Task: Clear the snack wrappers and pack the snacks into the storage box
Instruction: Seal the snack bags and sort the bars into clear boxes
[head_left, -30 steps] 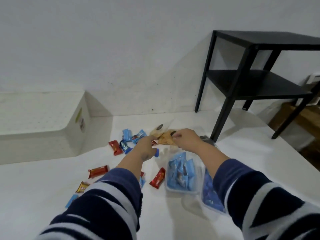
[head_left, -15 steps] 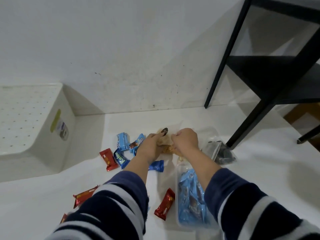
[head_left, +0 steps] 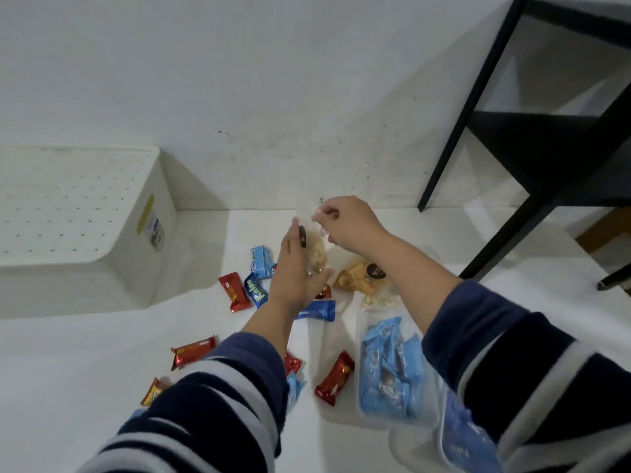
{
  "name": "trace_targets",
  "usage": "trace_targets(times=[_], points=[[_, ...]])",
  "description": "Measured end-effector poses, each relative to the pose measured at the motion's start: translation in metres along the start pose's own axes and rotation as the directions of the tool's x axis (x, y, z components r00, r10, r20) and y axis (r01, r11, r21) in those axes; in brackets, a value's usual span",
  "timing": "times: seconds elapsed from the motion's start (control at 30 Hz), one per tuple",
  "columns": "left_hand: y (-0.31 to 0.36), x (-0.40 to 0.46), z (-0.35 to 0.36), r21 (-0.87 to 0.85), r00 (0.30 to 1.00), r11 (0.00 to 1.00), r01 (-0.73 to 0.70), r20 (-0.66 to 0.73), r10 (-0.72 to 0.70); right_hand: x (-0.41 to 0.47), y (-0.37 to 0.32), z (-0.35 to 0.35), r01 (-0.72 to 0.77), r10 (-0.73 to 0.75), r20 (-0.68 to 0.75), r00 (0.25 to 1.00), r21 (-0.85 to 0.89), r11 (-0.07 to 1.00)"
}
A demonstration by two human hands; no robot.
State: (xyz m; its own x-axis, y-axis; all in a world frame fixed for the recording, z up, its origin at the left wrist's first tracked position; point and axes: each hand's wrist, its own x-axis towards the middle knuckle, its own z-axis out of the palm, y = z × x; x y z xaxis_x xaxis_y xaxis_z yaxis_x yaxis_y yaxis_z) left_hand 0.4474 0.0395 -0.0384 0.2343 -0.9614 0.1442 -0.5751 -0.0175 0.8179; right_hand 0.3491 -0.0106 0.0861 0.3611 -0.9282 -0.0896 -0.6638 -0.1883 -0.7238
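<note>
Both hands are up over the white counter (head_left: 85, 353), working one clear snack bag (head_left: 316, 249): the left hand (head_left: 295, 268) cups it from beneath with fingers nearly straight, while the right hand (head_left: 345, 223) pinches its top edge between curled fingers. Packing looks barely started. The clear storage box (head_left: 389, 367) near the right sleeve holds only light-blue packets. Left to go: red bars (head_left: 334, 377), blue wafers (head_left: 261, 262) and an orange cracker bag (head_left: 358, 278), all loose on the counter.
</note>
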Motion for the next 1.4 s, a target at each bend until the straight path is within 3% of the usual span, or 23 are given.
trace_targets(times=[0.17,0.3,0.4,0.57,0.93,1.17,1.4], points=[[-0.011,-0.041,-0.032,0.216,0.996,0.976,-0.026,-0.081,0.045,-0.031,-0.01,-0.007,0.0,-0.005,0.115,0.993,0.041,0.999],[-0.027,-0.082,-0.043,0.401,0.998,0.916,-0.004,0.059,-0.022,-0.057,0.012,0.002,-0.079,0.096,0.215,0.972,-0.086,0.993],[-0.036,-0.103,-0.043,0.457,0.985,0.889,0.019,0.143,-0.094,-0.064,0.028,0.024,-0.136,0.174,0.204,0.963,-0.187,0.973],[-0.045,-0.127,-0.037,0.46,0.96,0.88,0.116,0.175,-0.218,-0.07,0.044,0.049,-0.239,0.286,0.244,0.927,-0.207,0.949],[-0.051,-0.132,-0.028,0.274,0.97,0.955,0.114,0.176,-0.166,-0.078,0.056,0.058,-0.2,0.238,0.095,0.966,-0.299,0.933],[-0.051,-0.131,-0.028,0.339,0.975,0.934,0.111,0.143,-0.168,-0.077,0.063,0.055,-0.198,0.214,0.08,0.974,-0.167,0.966],[-0.045,-0.131,-0.023,0.357,0.973,0.921,0.159,0.104,-0.208,-0.077,0.059,0.06,-0.186,0.199,0.065,0.978,-0.174,0.967]])
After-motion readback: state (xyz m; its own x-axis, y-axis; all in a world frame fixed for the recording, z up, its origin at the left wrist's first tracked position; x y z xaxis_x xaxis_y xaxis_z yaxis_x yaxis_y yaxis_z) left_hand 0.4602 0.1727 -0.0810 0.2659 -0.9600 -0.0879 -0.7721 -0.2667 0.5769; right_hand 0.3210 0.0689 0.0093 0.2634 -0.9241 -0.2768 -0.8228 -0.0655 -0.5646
